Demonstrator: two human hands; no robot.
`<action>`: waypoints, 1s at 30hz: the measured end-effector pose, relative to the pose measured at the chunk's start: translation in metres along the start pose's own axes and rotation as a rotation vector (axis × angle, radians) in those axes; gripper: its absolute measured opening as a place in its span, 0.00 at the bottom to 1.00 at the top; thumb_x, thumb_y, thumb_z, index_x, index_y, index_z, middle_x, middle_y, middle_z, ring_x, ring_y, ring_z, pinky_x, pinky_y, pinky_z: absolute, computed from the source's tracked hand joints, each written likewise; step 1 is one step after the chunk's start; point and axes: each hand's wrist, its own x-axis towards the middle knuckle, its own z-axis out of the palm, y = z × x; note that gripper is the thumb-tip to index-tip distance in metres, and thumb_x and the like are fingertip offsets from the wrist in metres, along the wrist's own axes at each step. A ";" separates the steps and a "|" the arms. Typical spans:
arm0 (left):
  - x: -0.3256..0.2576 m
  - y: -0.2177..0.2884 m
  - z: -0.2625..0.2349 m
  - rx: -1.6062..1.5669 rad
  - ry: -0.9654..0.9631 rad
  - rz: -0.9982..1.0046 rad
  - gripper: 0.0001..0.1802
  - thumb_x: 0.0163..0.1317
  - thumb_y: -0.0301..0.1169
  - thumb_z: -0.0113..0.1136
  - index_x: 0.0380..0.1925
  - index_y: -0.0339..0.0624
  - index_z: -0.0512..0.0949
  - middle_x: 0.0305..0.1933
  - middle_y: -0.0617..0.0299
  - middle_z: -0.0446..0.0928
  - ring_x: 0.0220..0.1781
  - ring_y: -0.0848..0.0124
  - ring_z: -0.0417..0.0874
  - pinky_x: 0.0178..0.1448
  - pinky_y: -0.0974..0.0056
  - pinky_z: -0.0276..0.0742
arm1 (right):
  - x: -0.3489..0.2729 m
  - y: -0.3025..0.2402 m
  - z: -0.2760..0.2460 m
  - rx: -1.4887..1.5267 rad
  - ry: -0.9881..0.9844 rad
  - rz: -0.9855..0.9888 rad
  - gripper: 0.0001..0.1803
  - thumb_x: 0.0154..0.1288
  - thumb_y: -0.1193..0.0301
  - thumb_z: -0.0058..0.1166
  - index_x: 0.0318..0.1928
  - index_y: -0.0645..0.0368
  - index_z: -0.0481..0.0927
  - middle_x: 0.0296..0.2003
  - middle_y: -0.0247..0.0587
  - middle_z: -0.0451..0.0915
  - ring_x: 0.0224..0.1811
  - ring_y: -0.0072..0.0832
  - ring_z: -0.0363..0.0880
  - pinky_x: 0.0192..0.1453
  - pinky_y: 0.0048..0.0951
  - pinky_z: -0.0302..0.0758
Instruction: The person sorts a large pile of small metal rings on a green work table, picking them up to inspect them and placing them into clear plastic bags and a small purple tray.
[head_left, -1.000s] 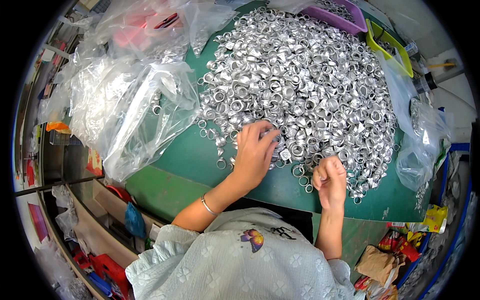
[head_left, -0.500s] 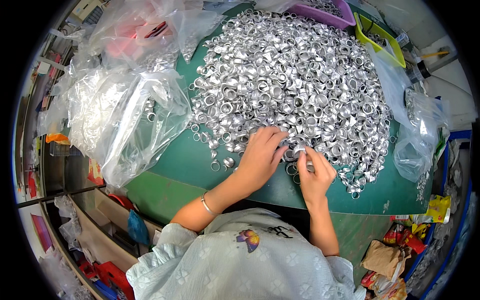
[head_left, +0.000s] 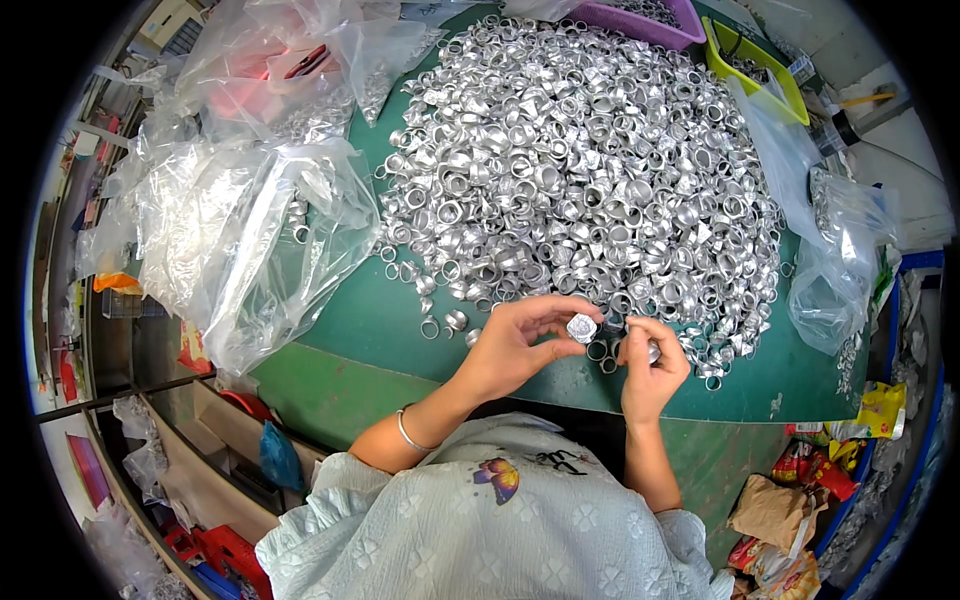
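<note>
Head view. The left hand (head_left: 515, 345) pinches a small crumpled silver foil cap (head_left: 581, 328) between thumb and fingertips, closed on it at the near edge of the green table (head_left: 400, 330). The right hand (head_left: 650, 365) is curled shut just beside that grip; something silver shows at its fingers, but what it holds cannot be made out. Directly beyond both hands lies the large heap of silver rings and caps (head_left: 580, 170), its nearest loose pieces almost touching the fingertips.

Judgement: the step in hand appears to be picking and checking or fitting single pieces from the heap. The next move likely calls for a fine two-handed pinch, held steady, with the piece kept clear of the heap's edge.

Packaging: to the left of the grip, well apart, sit bulky clear plastic bags (head_left: 240, 230), partly filled with silver pieces. Right of the grip, another clear bag (head_left: 835, 270) hangs off the table edge. Beyond the heap stand a purple tray (head_left: 650, 22) and a yellow-green tray (head_left: 760, 65). Below right, near the floor, lie brown paper and yellow and red wrappers (head_left: 800, 480); their print is too small to tell.
</note>
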 end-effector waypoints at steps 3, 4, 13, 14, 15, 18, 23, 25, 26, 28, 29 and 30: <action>-0.002 0.002 0.003 0.004 0.001 -0.009 0.20 0.51 0.13 0.58 0.47 0.30 0.74 0.51 0.52 0.75 0.54 0.67 0.75 0.59 0.64 0.71 | -0.001 0.000 -0.002 0.342 -0.032 0.204 0.08 0.67 0.75 0.44 0.39 0.67 0.75 0.15 0.30 0.64 0.16 0.16 0.61 0.20 0.20 0.59; -0.003 0.002 0.004 -0.002 0.003 -0.014 0.20 0.51 0.13 0.58 0.47 0.30 0.74 0.51 0.52 0.75 0.54 0.67 0.76 0.60 0.63 0.71 | 0.000 -0.001 -0.002 0.398 -0.033 0.251 0.08 0.67 0.74 0.44 0.39 0.67 0.75 0.15 0.29 0.63 0.16 0.17 0.61 0.20 0.20 0.59; -0.013 -0.011 0.006 0.409 0.094 0.054 0.24 0.52 0.13 0.53 0.51 0.39 0.70 0.49 0.58 0.66 0.51 0.72 0.69 0.49 0.70 0.70 | 0.003 0.005 -0.028 0.635 -0.527 0.828 0.07 0.65 0.74 0.48 0.35 0.65 0.77 0.14 0.27 0.63 0.16 0.15 0.61 0.21 0.18 0.58; -0.014 -0.011 0.008 0.504 0.120 0.044 0.25 0.52 0.13 0.53 0.51 0.40 0.70 0.48 0.58 0.65 0.50 0.72 0.68 0.48 0.69 0.69 | 0.001 0.006 -0.028 0.407 -0.418 0.701 0.05 0.63 0.75 0.50 0.34 0.64 0.77 0.15 0.26 0.65 0.16 0.14 0.61 0.22 0.17 0.58; -0.014 -0.009 0.011 0.598 0.147 0.033 0.25 0.51 0.13 0.53 0.51 0.41 0.69 0.48 0.58 0.63 0.49 0.72 0.68 0.47 0.69 0.69 | -0.002 0.007 -0.027 0.181 -0.308 0.572 0.04 0.62 0.76 0.52 0.34 0.63 0.77 0.15 0.26 0.67 0.17 0.13 0.62 0.23 0.16 0.58; -0.007 -0.015 0.018 0.912 0.228 0.180 0.23 0.49 0.17 0.59 0.47 0.41 0.71 0.47 0.55 0.64 0.46 0.63 0.67 0.48 0.63 0.66 | 0.006 0.004 -0.020 -0.356 0.015 0.137 0.08 0.56 0.78 0.59 0.37 0.62 0.79 0.17 0.28 0.70 0.18 0.13 0.64 0.21 0.17 0.60; 0.019 -0.022 0.022 1.293 0.213 0.287 0.18 0.45 0.22 0.65 0.39 0.40 0.75 0.46 0.54 0.66 0.48 0.54 0.66 0.51 0.56 0.64 | 0.030 -0.003 -0.013 -1.181 -0.181 -0.103 0.13 0.58 0.75 0.55 0.45 0.51 0.77 0.28 0.38 0.70 0.19 0.34 0.73 0.21 0.33 0.66; 0.024 -0.025 0.019 1.325 0.206 0.311 0.16 0.45 0.22 0.65 0.37 0.40 0.76 0.45 0.55 0.67 0.47 0.55 0.67 0.50 0.57 0.65 | 0.036 -0.001 -0.015 -1.170 -0.228 -0.153 0.13 0.58 0.74 0.54 0.45 0.50 0.76 0.30 0.38 0.70 0.21 0.38 0.74 0.22 0.37 0.67; 0.025 -0.029 0.015 1.313 0.228 0.348 0.15 0.45 0.22 0.65 0.36 0.39 0.76 0.43 0.55 0.67 0.47 0.55 0.68 0.49 0.58 0.65 | 0.039 0.000 -0.017 -1.168 -0.254 -0.176 0.14 0.58 0.73 0.53 0.46 0.49 0.75 0.31 0.39 0.69 0.22 0.40 0.74 0.22 0.39 0.68; 0.026 -0.033 0.010 1.187 0.267 0.408 0.14 0.45 0.22 0.65 0.35 0.39 0.76 0.41 0.56 0.69 0.44 0.58 0.70 0.45 0.61 0.67 | 0.043 -0.003 -0.023 -1.137 -0.310 -0.179 0.11 0.58 0.73 0.54 0.42 0.53 0.73 0.32 0.39 0.70 0.23 0.40 0.75 0.23 0.39 0.69; 0.026 -0.033 0.006 1.075 0.286 0.429 0.13 0.46 0.22 0.65 0.34 0.39 0.77 0.39 0.57 0.70 0.42 0.60 0.72 0.42 0.63 0.67 | 0.045 -0.004 -0.025 -1.099 -0.312 -0.167 0.10 0.58 0.73 0.53 0.41 0.54 0.73 0.32 0.40 0.70 0.23 0.41 0.76 0.24 0.40 0.69; 0.026 -0.033 0.004 0.963 0.305 0.448 0.12 0.46 0.22 0.65 0.34 0.39 0.77 0.38 0.57 0.71 0.40 0.62 0.73 0.39 0.65 0.68 | 0.047 -0.004 -0.026 -1.061 -0.313 -0.156 0.09 0.59 0.73 0.53 0.41 0.54 0.72 0.32 0.40 0.70 0.23 0.42 0.76 0.24 0.40 0.69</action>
